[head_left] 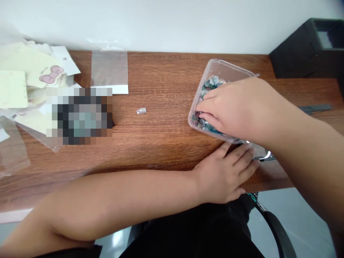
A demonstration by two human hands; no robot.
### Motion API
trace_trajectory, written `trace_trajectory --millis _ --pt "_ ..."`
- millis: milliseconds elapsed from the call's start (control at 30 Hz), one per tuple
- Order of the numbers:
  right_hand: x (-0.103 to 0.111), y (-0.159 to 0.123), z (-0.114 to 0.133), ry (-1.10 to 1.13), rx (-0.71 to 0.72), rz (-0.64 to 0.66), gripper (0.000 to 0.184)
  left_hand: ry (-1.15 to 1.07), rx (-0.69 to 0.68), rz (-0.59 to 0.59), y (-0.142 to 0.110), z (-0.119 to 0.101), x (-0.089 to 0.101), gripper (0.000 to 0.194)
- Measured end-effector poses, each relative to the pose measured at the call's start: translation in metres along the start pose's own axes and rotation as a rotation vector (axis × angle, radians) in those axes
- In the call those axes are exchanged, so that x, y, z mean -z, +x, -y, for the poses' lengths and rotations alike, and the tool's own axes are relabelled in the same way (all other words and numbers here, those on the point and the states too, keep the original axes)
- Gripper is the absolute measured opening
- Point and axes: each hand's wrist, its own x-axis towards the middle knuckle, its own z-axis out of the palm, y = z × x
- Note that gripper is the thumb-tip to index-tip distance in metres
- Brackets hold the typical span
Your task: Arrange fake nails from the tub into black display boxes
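A clear plastic tub [212, 68] of small grey and teal pieces [212, 84] stands on the wooden table [161, 86] at the right. My right hand [236, 107] reaches down into the tub, its fingers curled among the pieces; what they grip is hidden. My left hand [225, 172] lies flat on the table's front edge just below the tub, fingers stretched out, its tips at the tub's near wall. One small pale piece [141, 110] lies alone on the table, left of the tub.
Cream cards, one with a pink bow [51, 74], and clear plastic bags [109, 70] are heaped at the left. A blurred patch [79, 114] covers something beside them. A black box [309, 50] stands at the back right. A chair [276, 229] shows below.
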Motion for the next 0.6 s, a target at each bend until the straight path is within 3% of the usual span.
trace_trajectory --millis 100,333,433,600 --pt "0.002 0.006 0.001 -0.238 0.010 0.161 0.017 -0.006 -0.003 0.005 0.000 0.000 0.001 0.064" --pt "0.001 0.013 0.007 -0.484 0.034 0.197 0.018 -0.013 0.000 0.010 0.000 0.000 0.001 0.065" --pt "0.004 0.003 0.008 -0.433 0.064 0.139 0.017 -0.016 0.003 0.021 0.000 0.000 0.002 0.065" --pt "0.021 -0.026 0.008 -0.170 0.120 -0.012 0.006 -0.017 -0.011 0.002 -0.001 0.000 0.002 0.061"
